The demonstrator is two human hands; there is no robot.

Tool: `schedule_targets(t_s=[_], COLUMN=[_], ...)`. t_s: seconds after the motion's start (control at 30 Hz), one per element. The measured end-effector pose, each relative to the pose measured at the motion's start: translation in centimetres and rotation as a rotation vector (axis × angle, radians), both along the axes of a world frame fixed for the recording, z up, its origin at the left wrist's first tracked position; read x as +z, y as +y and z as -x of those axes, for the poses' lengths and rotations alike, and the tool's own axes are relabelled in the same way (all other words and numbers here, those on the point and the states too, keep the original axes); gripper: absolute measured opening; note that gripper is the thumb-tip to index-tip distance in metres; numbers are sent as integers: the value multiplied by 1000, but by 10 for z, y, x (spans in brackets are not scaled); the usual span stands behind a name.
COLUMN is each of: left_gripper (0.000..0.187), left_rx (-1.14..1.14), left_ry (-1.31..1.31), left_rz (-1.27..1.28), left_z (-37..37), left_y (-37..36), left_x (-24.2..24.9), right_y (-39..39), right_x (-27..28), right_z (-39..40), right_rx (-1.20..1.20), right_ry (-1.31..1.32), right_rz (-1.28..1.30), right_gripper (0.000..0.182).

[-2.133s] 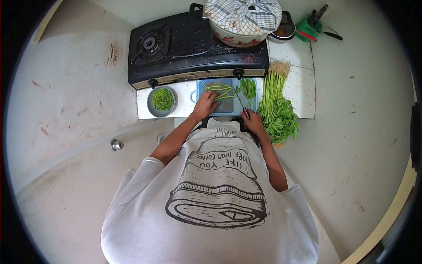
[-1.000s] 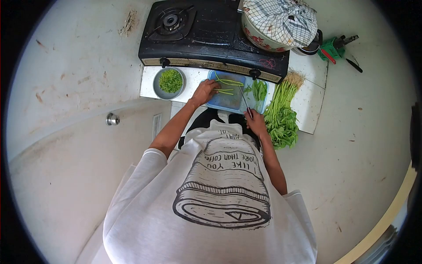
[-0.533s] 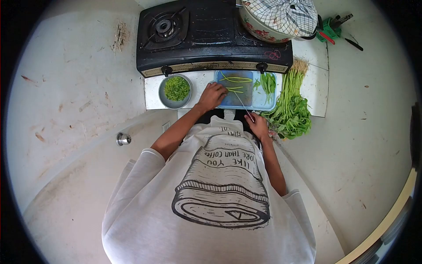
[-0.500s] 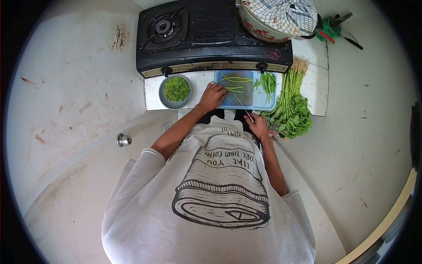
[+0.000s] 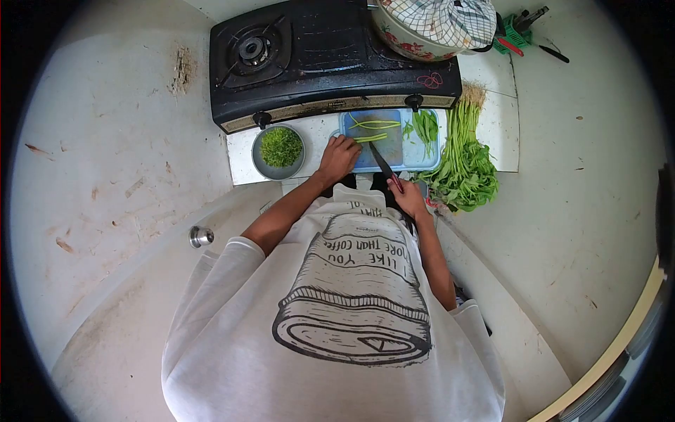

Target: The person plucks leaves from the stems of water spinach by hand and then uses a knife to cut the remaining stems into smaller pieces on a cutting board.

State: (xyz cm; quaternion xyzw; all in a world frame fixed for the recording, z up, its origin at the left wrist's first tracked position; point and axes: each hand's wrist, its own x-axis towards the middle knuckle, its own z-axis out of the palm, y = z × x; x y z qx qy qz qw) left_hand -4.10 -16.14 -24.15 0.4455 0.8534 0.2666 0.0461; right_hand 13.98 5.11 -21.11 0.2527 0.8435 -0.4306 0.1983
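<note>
White tee [image 5: 334,301] w/ short, loose sleeves [image 5: 234,271], stitched hems. Big blk print [image 5: 351,330] on front: cup-like outline, oval lid w/ sm. triangular mark, hatched band nr lid, wavy lines across. Blk hand-drawn-style lettering [image 5: 362,259], upside down from here, incl. "LIKE YOU". Dk bottoms [image 5: 380,183] partly showing past tee's edge.

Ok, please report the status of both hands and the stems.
Left hand holding green stems at blue board. Right hand gripping knife. No obstruction seen.

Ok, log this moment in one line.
left hand: holding thin green stems; right hand: holding dark-bladed knife; surface: blue rectangular cutting board
</note>
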Motion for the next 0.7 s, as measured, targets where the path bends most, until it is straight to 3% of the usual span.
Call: schedule_targets(t_s=[0.47,0.57,0.7], left_gripper=[38,40,42], left_rx=[-67,-70,-65], left_ry=[19,9,-28], left_rz=[61,74,62], left_z=[-8,-9,-12], left_y=[-22,-24,-27], left_x=[10,11,9], right_y=[-7,-9,-11], right_x=[21,5,2], right_z=[10,1,0], right_rx=[51,17,12], right_ry=[-122,26,0], right_rz=[96,109,109], right_gripper=[49,48,48])
